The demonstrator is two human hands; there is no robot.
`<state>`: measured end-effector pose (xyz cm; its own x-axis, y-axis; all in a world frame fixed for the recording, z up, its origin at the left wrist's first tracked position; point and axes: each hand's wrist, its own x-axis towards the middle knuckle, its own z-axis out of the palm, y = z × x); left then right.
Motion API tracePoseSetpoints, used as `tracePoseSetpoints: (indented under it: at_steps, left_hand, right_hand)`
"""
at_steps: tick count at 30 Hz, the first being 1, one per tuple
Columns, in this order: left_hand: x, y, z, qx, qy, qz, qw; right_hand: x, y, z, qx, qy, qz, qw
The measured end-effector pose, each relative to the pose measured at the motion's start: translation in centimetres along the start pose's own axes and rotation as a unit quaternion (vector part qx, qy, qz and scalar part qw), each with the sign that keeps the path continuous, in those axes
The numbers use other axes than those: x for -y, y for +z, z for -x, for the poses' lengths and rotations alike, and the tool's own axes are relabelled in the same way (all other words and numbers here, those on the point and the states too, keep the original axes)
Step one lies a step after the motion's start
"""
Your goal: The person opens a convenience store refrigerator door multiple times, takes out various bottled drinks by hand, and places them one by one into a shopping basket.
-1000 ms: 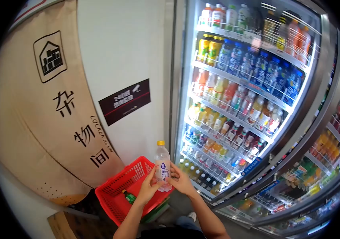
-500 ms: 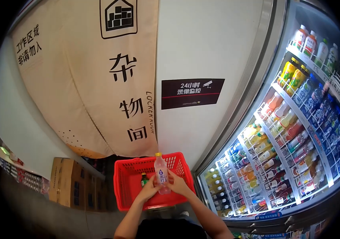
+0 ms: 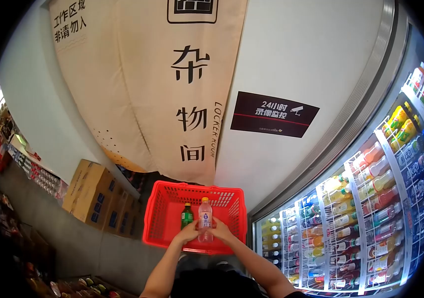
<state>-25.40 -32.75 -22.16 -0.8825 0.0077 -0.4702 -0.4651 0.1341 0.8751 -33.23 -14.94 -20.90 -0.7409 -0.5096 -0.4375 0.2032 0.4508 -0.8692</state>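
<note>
A clear drink bottle point(image 3: 205, 218) with a yellow-orange cap, pinkish contents and a white-and-blue label is held upright over the red shopping basket point(image 3: 153, 211). My left hand point(image 3: 188, 232) is closed around its lower left side, and my right hand point(image 3: 220, 230) grips it from the right. Just left of this bottle, inside the basket, stands a green bottle point(image 3: 187, 214) with a dark lower part; my left hand partly hides its base. Whether the clear bottle touches the basket floor, I cannot tell.
A lit drinks fridge point(image 3: 343, 223) with several shelves of bottles runs along the right. Cardboard boxes point(image 3: 90, 191) are stacked on the floor at left. Behind the basket hang a beige curtain point(image 3: 147, 99) and a white wall with a black sign point(image 3: 275, 114).
The view has swung left, so the curtain and fridge sit further right. The clear bottle is slightly lower against the basket, still between both hands, and the green bottle shows more fully.
</note>
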Motion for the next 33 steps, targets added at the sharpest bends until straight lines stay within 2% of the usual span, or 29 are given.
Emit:
tracePoseSetpoints:
  at_steps: [2,4,7,8,12,14,17,18,20,22,25,27,29,30,32,33]
  left_hand:
    - [-1.4,-0.2,0.2,0.001,-0.025,-0.012,1.0]
    - [-1.9,-0.3,0.6,0.026,-0.055,0.057,0.997]
    - [8.3,-0.4,-5.8,0.032,-0.016,-0.021,0.999]
    - [6.4,-0.6,-4.7,0.046,-0.06,-0.007,0.997]
    - [5.1,-1.2,-4.4,0.06,-0.05,-0.006,0.997]
    - [4.2,-1.8,-4.6,0.104,-0.11,-0.004,0.988]
    - [4.6,-2.0,-5.2,0.124,-0.132,-0.057,0.982]
    - [4.3,-2.2,-5.1,0.127,-0.134,-0.058,0.981]
    - [3.5,-2.4,-4.0,0.15,-0.067,-0.06,0.985]
    - [4.6,-2.2,-3.9,0.156,-0.079,-0.042,0.984]
    - [5.9,-2.5,-5.1,0.161,-0.073,-0.019,0.984]
    - [8.0,-2.6,-6.1,0.167,-0.066,-0.014,0.984]
    - [10.0,-2.9,-7.4,0.158,-0.086,-0.041,0.983]
    - [9.0,-3.2,-7.1,0.154,-0.084,-0.041,0.984]
    - [5.7,-3.8,-5.8,0.165,-0.165,-0.03,0.972]
    - [5.7,-3.9,-5.6,0.162,-0.163,-0.03,0.973]
  right_hand:
    - [-2.0,0.4,-2.1,0.022,0.009,0.015,1.0]
    - [-4.2,1.1,-3.9,0.044,0.022,0.027,0.998]
    - [-5.8,2.4,-4.7,0.049,0.025,-0.026,0.998]
    - [-5.5,2.6,-4.6,0.038,0.043,-0.001,0.998]
    - [-6.8,3.2,-6.1,0.012,0.062,0.077,0.995]
    - [-6.7,3.3,-6.5,0.014,0.068,0.086,0.994]
    - [-6.4,3.9,-6.4,0.015,0.084,0.105,0.991]
    - [-6.2,4.1,-6.6,0.01,0.087,0.117,0.989]
    - [-5.4,4.1,-7.2,0.013,0.105,0.146,0.984]
    - [-6.0,5.1,-7.1,0.02,0.122,0.175,0.977]
    - [-5.9,5.4,-7.6,-0.01,0.09,0.207,0.974]
    - [-5.6,5.7,-7.5,0.007,0.13,0.204,0.97]
    - [-5.2,6.1,-7.5,0.009,0.133,0.215,0.968]
    - [-4.9,6.3,-7.6,0.006,0.136,0.222,0.966]
    - [-4.7,6.7,-7.8,0.005,0.131,0.222,0.966]
    - [-4.9,6.8,-7.8,0.004,0.132,0.221,0.966]
